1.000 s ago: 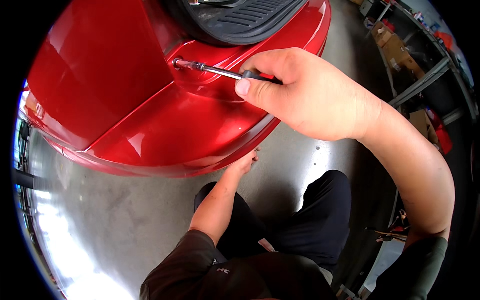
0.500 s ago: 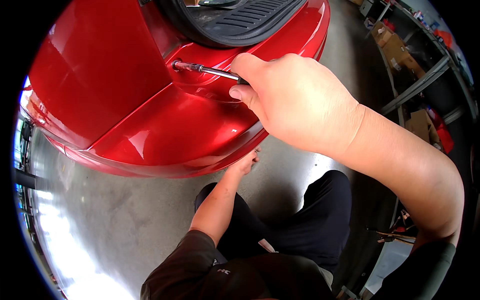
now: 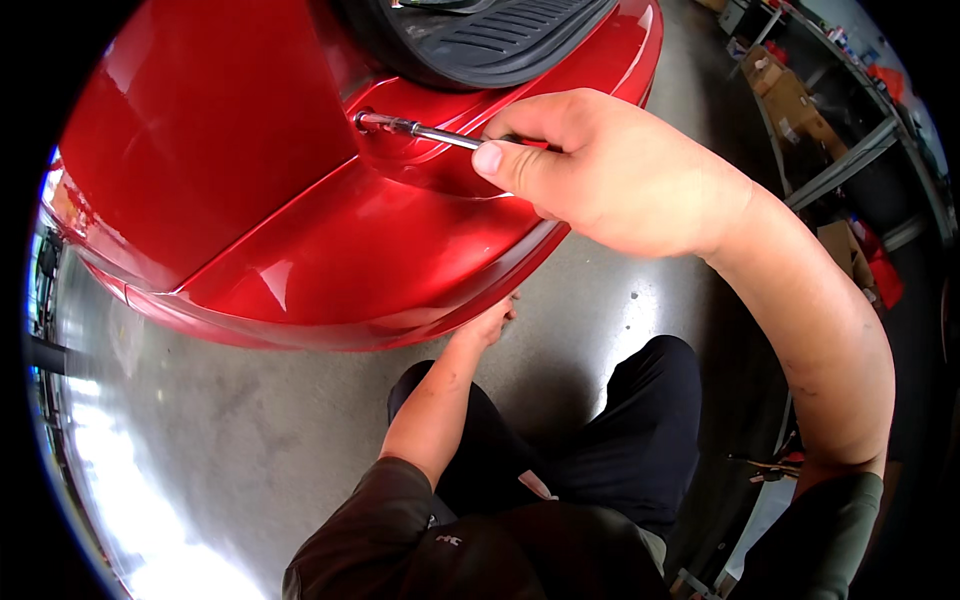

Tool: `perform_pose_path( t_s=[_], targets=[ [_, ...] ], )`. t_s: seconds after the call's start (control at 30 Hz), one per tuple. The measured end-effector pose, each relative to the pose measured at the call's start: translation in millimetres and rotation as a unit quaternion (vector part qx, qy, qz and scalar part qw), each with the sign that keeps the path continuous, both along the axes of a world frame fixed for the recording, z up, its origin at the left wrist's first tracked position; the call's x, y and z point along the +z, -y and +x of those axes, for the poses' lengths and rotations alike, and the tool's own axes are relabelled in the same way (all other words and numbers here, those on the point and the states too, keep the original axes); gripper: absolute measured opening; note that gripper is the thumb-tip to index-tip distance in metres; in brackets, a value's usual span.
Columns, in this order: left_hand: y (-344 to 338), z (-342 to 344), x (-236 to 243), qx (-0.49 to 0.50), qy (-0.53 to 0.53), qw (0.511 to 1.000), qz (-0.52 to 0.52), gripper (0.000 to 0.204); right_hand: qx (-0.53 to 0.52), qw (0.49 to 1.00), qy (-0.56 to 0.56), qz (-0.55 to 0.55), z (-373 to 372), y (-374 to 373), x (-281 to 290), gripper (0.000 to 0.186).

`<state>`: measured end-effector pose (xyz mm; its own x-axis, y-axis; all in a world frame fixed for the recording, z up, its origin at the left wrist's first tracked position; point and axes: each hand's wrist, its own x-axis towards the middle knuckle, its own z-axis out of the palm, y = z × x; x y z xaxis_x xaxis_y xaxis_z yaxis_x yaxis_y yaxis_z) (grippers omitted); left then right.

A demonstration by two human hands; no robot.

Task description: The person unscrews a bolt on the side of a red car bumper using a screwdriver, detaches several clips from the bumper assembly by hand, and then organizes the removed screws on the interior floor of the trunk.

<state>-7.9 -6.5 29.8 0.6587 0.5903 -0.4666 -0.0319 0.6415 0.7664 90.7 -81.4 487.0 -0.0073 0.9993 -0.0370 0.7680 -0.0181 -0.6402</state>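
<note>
A glossy red car bumper (image 3: 330,250) filled the upper left, above a grey concrete floor (image 3: 250,440). Over the bumper, the right hand (image 3: 610,165) had its fingers (image 3: 500,158) pinching a slim metal tool (image 3: 415,129), whose tip sat in the bumper's recess. The left hand (image 3: 490,322) reached under the bumper's lower edge, its fingers hidden.

Cardboard boxes (image 3: 785,95); metal shelving (image 3: 850,150)

Light is glaring off the polished grey concrete floor (image 3: 230,440) at near left; metal shelving (image 3: 850,150) is holding cardboard boxes (image 3: 785,95) at far right.
</note>
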Motion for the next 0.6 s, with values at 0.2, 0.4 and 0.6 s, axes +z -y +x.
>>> perform_pose_path(
  t_s=[0.2,0.4,0.6],
  targets=[
    [0,5,4,0.002,0.000,1.000,0.029,0.020,-0.017,0.996,-0.052,-0.064,1,1,11,0.041],
    [-8,10,5,-0.006,-0.012,1.000,0.013,0.016,0.016,1.000,0.020,-0.008,11,-3,13,0.039],
    [-7,0,24,-0.034,-0.039,0.999,0.015,0.018,-0.040,0.973,-0.213,0.078,81,51,-34,0.027]
  ],
)
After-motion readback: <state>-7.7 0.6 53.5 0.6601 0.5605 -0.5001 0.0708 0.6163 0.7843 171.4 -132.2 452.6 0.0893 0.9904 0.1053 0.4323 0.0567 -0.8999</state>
